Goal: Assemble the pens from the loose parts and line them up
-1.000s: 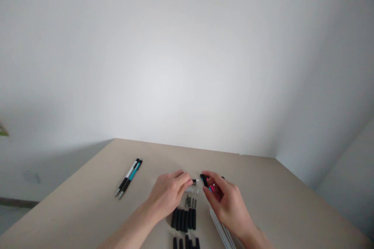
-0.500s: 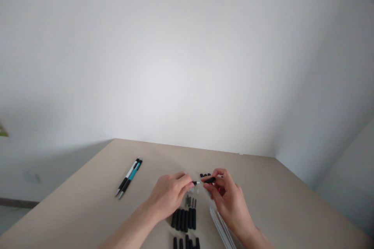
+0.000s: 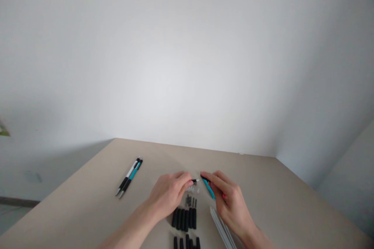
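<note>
My left hand (image 3: 172, 190) is closed in a pinch around a small black pen part (image 3: 194, 181) with a thin white tip pointing right. Just to its right, my right hand (image 3: 228, 194) has its fingers closed at the black end of a blue pen barrel (image 3: 209, 190), which slants down toward the palm. The thumb is partly hidden, and a small red spot shows among the fingers. Below the hands lie small clear tips (image 3: 191, 189), several short springs (image 3: 191, 201) and a row of black rubber grips (image 3: 184, 219).
More black pen parts (image 3: 187, 243) stand at the bottom edge of view. Thin white refills (image 3: 222, 227) lie beside my right wrist. Two whole pens, one white (image 3: 127, 176) and one blue (image 3: 131, 178), lie at the left of the beige table (image 3: 87, 206). A wall rises behind.
My right hand has turned palm-down, and its fingers have shifted from a black piece near the white tip to the blue barrel, now visible. The left hand has barely moved.
</note>
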`<action>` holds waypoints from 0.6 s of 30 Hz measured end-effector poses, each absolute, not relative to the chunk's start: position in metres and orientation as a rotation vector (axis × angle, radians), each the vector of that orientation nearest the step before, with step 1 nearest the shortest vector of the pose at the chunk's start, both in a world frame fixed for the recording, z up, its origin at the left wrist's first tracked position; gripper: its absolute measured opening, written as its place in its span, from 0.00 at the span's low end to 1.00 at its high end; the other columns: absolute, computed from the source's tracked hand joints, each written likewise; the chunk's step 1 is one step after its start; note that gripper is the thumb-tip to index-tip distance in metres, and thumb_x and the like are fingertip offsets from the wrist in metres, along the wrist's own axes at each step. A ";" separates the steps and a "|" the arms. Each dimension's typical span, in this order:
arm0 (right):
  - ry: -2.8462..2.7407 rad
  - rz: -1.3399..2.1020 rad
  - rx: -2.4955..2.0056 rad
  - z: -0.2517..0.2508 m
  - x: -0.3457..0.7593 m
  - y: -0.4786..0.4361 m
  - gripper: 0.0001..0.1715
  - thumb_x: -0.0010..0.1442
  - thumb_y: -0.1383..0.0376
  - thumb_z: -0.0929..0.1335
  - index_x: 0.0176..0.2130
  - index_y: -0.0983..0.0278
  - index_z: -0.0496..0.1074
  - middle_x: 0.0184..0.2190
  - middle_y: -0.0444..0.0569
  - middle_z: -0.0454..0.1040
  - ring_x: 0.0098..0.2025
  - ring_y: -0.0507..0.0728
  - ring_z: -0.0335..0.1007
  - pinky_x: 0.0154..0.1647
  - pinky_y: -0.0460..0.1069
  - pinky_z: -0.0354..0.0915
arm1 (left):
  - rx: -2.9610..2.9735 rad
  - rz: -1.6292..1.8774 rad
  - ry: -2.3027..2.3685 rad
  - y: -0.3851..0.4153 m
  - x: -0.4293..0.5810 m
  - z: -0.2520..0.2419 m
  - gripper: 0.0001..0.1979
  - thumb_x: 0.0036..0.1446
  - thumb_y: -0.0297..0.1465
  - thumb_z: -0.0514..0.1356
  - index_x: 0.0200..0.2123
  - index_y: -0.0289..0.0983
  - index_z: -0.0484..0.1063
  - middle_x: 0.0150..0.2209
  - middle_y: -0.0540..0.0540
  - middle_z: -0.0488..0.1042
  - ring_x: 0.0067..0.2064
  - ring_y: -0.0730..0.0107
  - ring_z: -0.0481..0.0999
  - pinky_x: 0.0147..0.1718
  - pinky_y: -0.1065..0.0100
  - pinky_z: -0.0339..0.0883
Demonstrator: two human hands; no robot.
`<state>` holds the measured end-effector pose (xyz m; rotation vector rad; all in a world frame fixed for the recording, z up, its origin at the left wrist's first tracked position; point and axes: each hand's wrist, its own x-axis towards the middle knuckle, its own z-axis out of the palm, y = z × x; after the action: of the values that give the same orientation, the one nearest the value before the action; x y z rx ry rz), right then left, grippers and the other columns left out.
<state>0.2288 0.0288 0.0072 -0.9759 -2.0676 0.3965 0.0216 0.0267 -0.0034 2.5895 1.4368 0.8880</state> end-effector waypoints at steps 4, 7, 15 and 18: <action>-2.040 0.387 -1.005 0.006 0.230 0.029 0.16 0.66 0.65 0.57 0.46 0.63 0.70 0.35 0.52 0.74 0.36 0.56 0.71 0.36 0.47 0.66 | 2.603 0.867 1.439 0.028 0.021 -0.005 0.12 0.67 0.32 0.48 0.33 0.41 0.68 0.28 0.52 0.74 0.29 0.70 0.75 0.26 0.73 0.58; -1.998 0.371 -1.057 0.005 0.231 0.028 0.12 0.65 0.63 0.58 0.40 0.63 0.68 0.32 0.50 0.74 0.33 0.56 0.71 0.34 0.47 0.65 | 2.610 0.858 1.447 0.028 0.021 -0.006 0.12 0.67 0.32 0.48 0.32 0.41 0.68 0.27 0.52 0.74 0.28 0.70 0.74 0.26 0.73 0.58; -2.072 0.370 -0.995 0.008 0.227 0.026 0.13 0.66 0.65 0.57 0.37 0.63 0.69 0.30 0.48 0.73 0.31 0.54 0.69 0.32 0.46 0.62 | 2.636 0.755 1.479 0.026 0.021 -0.004 0.11 0.67 0.32 0.48 0.33 0.41 0.67 0.28 0.52 0.75 0.28 0.69 0.75 0.25 0.73 0.57; -2.087 0.385 -0.993 0.008 0.226 0.026 0.12 0.65 0.66 0.58 0.39 0.62 0.69 0.32 0.49 0.73 0.33 0.55 0.69 0.33 0.46 0.62 | 2.616 0.730 1.466 0.027 0.021 -0.005 0.08 0.66 0.32 0.51 0.35 0.41 0.67 0.29 0.52 0.77 0.30 0.67 0.77 0.25 0.72 0.58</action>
<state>0.2261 0.0264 0.0077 -0.9934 -2.0871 0.3849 0.0214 0.0267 -0.0050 2.6162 1.4659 0.7299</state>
